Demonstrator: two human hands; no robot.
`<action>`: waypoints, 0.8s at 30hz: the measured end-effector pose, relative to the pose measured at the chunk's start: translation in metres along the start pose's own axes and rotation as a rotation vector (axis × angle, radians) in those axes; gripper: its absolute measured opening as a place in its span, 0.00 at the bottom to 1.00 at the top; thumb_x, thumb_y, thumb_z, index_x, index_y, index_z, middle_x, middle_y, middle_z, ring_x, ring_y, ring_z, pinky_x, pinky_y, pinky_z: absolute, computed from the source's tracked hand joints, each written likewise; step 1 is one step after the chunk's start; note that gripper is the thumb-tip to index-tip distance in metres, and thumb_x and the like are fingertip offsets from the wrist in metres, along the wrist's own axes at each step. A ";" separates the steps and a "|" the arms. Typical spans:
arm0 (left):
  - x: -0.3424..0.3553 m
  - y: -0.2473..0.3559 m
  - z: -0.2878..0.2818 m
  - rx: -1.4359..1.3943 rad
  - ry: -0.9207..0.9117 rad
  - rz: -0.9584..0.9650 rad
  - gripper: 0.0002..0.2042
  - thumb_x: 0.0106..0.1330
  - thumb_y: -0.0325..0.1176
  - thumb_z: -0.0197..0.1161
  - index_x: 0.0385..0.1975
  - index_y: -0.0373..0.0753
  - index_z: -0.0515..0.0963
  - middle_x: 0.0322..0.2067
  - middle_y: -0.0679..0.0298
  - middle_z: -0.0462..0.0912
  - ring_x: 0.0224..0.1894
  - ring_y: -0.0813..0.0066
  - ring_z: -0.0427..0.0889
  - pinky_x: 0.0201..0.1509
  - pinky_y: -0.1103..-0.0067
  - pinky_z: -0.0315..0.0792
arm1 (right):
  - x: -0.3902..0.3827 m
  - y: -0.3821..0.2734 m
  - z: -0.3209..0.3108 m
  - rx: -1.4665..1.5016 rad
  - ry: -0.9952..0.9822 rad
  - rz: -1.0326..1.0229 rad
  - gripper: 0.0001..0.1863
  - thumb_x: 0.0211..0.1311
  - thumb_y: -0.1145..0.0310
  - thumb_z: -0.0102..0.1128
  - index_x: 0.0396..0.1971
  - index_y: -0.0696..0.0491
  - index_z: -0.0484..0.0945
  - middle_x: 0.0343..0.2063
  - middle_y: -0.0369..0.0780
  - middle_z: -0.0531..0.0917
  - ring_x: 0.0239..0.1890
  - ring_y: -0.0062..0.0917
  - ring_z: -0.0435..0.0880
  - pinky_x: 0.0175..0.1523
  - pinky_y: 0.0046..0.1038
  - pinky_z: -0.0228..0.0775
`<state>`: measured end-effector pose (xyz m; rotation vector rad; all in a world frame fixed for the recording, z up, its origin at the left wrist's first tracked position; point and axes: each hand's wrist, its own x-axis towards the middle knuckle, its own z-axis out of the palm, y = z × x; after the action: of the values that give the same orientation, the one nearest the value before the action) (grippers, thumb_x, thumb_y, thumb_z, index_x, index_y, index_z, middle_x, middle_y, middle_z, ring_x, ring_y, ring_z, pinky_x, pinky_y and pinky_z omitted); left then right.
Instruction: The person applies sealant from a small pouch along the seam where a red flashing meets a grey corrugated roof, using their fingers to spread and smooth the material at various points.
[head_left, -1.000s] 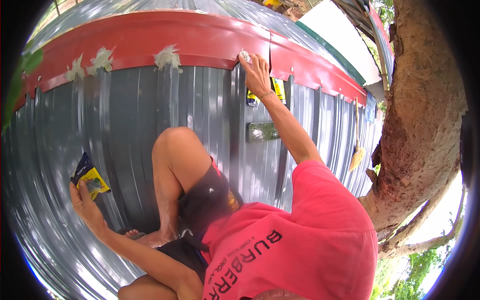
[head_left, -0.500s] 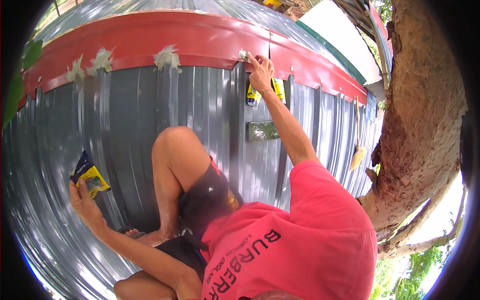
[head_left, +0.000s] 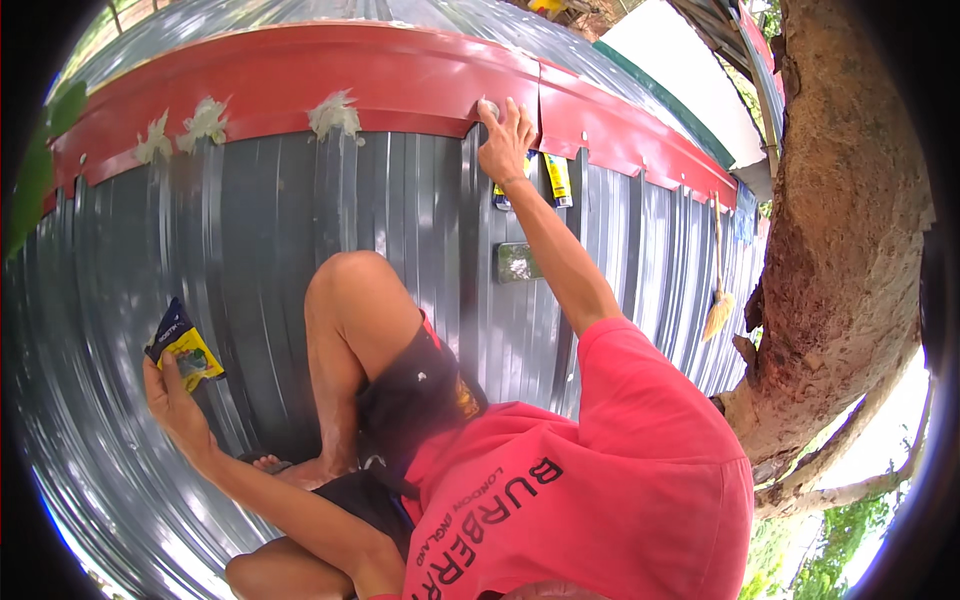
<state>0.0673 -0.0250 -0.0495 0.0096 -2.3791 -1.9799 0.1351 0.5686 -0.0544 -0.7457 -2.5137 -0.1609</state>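
Grey corrugated metal roof [head_left: 250,250], red ridge flashing [head_left: 300,85], rough tree trunk [head_left: 850,250], bright daylight

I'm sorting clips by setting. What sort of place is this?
Most likely outdoors on a corrugated metal roof, grey with a red ridge cap patched with pale sealant. A tree trunk rises beside it. The right hand presses the cap; the left hand holds a small packet.
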 end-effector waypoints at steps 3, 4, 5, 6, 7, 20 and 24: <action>-0.001 -0.001 -0.002 -0.026 -0.004 -0.045 0.13 0.78 0.38 0.56 0.52 0.38 0.79 0.39 0.70 0.82 0.42 0.86 0.78 0.47 0.83 0.72 | -0.012 0.013 -0.006 -0.135 0.082 -0.216 0.39 0.52 0.80 0.57 0.67 0.36 0.70 0.70 0.52 0.60 0.74 0.53 0.53 0.75 0.57 0.40; 0.000 -0.001 -0.001 -0.031 -0.004 -0.036 0.13 0.78 0.38 0.57 0.52 0.38 0.79 0.39 0.70 0.82 0.42 0.86 0.78 0.46 0.83 0.72 | -0.014 0.020 -0.007 -0.165 0.092 -0.233 0.39 0.53 0.79 0.57 0.68 0.36 0.70 0.70 0.51 0.60 0.74 0.53 0.53 0.75 0.58 0.41; -0.001 -0.001 -0.001 -0.034 -0.005 -0.029 0.13 0.78 0.39 0.57 0.52 0.38 0.79 0.39 0.70 0.82 0.42 0.86 0.78 0.46 0.83 0.72 | -0.016 0.026 -0.010 -0.194 0.098 -0.249 0.39 0.53 0.79 0.57 0.68 0.35 0.70 0.70 0.51 0.61 0.73 0.53 0.54 0.75 0.58 0.41; -0.001 -0.001 0.000 -0.036 -0.006 -0.022 0.13 0.78 0.39 0.57 0.52 0.38 0.79 0.39 0.70 0.82 0.42 0.86 0.78 0.46 0.83 0.72 | -0.017 0.030 -0.010 -0.223 0.105 -0.265 0.39 0.54 0.79 0.58 0.68 0.35 0.69 0.70 0.51 0.61 0.73 0.53 0.55 0.75 0.58 0.42; -0.001 -0.001 0.000 -0.037 -0.004 -0.021 0.13 0.78 0.39 0.56 0.52 0.39 0.80 0.39 0.71 0.82 0.41 0.87 0.77 0.46 0.83 0.71 | -0.014 0.031 -0.009 -0.235 0.116 -0.263 0.38 0.54 0.77 0.59 0.67 0.36 0.70 0.70 0.51 0.62 0.73 0.53 0.56 0.75 0.57 0.43; -0.003 0.003 -0.002 -0.031 0.006 -0.043 0.13 0.78 0.40 0.57 0.52 0.39 0.79 0.39 0.70 0.81 0.42 0.86 0.77 0.46 0.82 0.71 | -0.010 0.039 0.003 0.069 -0.036 0.088 0.42 0.50 0.80 0.53 0.68 0.33 0.70 0.71 0.51 0.60 0.75 0.53 0.50 0.76 0.55 0.40; -0.006 0.007 0.000 0.015 0.023 -0.062 0.13 0.78 0.40 0.56 0.52 0.39 0.79 0.39 0.70 0.81 0.42 0.86 0.77 0.46 0.82 0.71 | -0.025 0.006 0.009 0.095 -0.059 0.172 0.43 0.50 0.79 0.53 0.72 0.40 0.63 0.73 0.56 0.53 0.76 0.56 0.47 0.76 0.56 0.37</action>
<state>0.0736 -0.0240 -0.0427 0.1076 -2.4088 -1.9764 0.1522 0.5637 -0.0750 -0.9339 -2.4778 0.0400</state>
